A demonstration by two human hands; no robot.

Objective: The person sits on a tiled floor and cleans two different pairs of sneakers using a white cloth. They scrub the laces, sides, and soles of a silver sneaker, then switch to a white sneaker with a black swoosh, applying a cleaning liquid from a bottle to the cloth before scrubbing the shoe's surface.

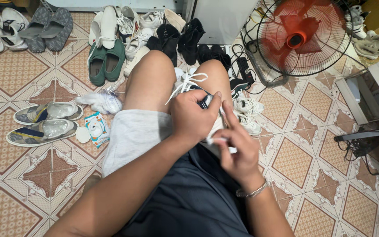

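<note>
The person is sitting on the tiled floor point(312, 175) with knees raised, and both hands are meeting between the thighs, close to the body, probably because the lap is giving support for fine work. The left hand point(192, 117) is closing its grip around a white shoe point(207, 102), thumb pressing on the top, so the shoe is staying steady between the knees. The right hand point(237, 149), wearing a silver bracelet point(252, 192) at the wrist, is pinching something small and white point(218, 141), maybe a lace end or a cloth; I cannot tell which. White laces point(189, 81) are rising loose from the shoe at about 12 o'clock of the hands. At 9 o'clock, just beside the left thigh, a small flat package point(96, 128) is lying on the floor, light blue and white with a round white shape, and a round white lid-like piece point(83, 134) is touching it. Farther at 9 o'clock a pair of grey shoes with yellow and blue stripes point(44, 123) is lying side by side. At 3 o'clock a pair of small white sneakers point(247, 115) is waiting near the right knee. Farther, at 11 o'clock, green slip-ons point(106, 61) and many other shoes are standing in rows, and at 1 o'clock an orange fan point(301, 37) is turning.
</note>
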